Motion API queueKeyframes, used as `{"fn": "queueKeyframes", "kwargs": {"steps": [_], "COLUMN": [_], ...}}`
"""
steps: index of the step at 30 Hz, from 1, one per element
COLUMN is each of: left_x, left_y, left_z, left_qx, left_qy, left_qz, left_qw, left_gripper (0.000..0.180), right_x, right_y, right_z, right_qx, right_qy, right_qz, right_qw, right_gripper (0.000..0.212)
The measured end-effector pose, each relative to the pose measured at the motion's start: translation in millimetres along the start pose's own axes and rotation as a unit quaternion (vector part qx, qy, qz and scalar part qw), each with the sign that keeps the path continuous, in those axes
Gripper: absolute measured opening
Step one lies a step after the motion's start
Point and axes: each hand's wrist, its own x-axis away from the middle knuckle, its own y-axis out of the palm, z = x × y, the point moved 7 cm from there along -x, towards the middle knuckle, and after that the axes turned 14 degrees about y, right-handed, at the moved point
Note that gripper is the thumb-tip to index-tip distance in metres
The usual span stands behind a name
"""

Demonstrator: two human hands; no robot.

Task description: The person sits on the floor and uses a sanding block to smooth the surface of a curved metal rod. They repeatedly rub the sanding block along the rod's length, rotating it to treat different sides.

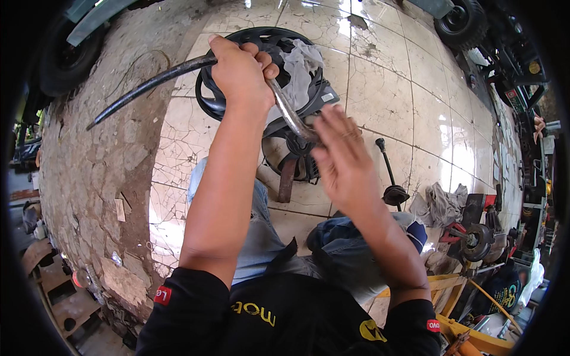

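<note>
My left hand (pixel 240 74) is closed around a long curved metal bar (pixel 151 80), held up in front of me. From my fist the bar's dark part reaches far to the left, ending in a narrow tip. Its bare, shiny part runs down to the right. There my right hand (pixel 341 157) is beside the bar's lower end, fingers stretched out and slightly blurred; whether the palm touches the bar I cannot tell. Below lies a round black plastic housing (pixel 208 107) with a grey rag (pixel 301 65) on it. A rusty flat metal piece (pixel 287 178) rests by its near side.
A black rod with a rubber boot (pixel 389 172) lies on the cracked tiles to the right, near a crumpled grey cloth (pixel 445 203). A yellow metal frame (pixel 451 296) stands at the lower right. Wheels of vehicles (pixel 460 24) show at the far corners. Broken concrete (pixel 95 172) borders the tiles.
</note>
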Motion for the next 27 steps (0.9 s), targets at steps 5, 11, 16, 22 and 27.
{"fn": "queueKeyframes", "kwargs": {"steps": [5, 11, 16, 22, 27], "left_x": [-1, -3, -4, -6, -8], "left_y": [-3, 1, 0, -1, -3], "left_z": [0, 2, 4, 9, 3], "left_qx": [0.007, 0.012, -0.001, 0.013, 0.032], "left_qy": [0.0, 0.005, 0.009, 0.007, -0.014], "left_qz": [0.018, -0.017, -0.025, -0.021, -0.005], "left_qw": [1.0, 1.0, 1.0, 1.0, 0.999], "left_gripper": [0.04, 0.039, 0.04, 0.037, 0.034], "right_x": [-3, -8, 6, -7, -3], "right_y": [0, 0, 2, -22, -26], "right_z": [3, 19, -13, 47, 33], "right_qx": [-0.016, -0.029, -0.001, -0.17, -0.145], "right_qy": [0.018, 0.096, -0.07, 0.201, 0.144], "right_qz": [-0.011, -0.019, -0.012, 0.017, 0.038], "right_qw": [1.0, 0.995, 0.997, 0.965, 0.978], "right_gripper": [0.038, 0.037, 0.035, 0.038, 0.037]}}
